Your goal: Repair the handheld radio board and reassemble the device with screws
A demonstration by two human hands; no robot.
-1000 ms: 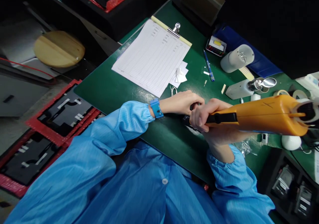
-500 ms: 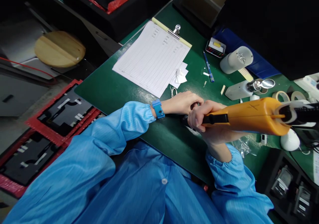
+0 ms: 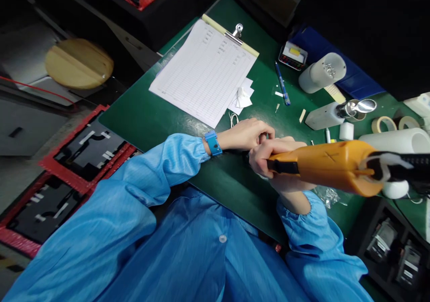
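Note:
My right hand (image 3: 273, 161) is wrapped round the front of an orange electric screwdriver (image 3: 331, 163), which lies nearly level and points left. Its black lever (image 3: 284, 167) shows along the body, and a black cord leaves its rear end. The tip is hidden behind my fingers. My left hand (image 3: 247, 134), with a blue band (image 3: 212, 142) at the wrist, meets the right one with its fingers curled down. A small dark thing (image 3: 246, 158) peeks out beneath the two hands, mostly covered, and I cannot make out what it is.
On the green table (image 3: 231, 190) lie a clipboard with a form (image 3: 204, 74), a blue pen (image 3: 282, 83) and a plastic bag (image 3: 329, 197). A white cup (image 3: 322, 73), a pump bottle (image 3: 324, 116) and tape rolls (image 3: 383, 125) stand right. A black foam tray (image 3: 363, 230) holds parts.
The orange screwdriver's rear end has swung a little down and towards me. Both hands remain together at about the same spot; the view has shifted slightly.

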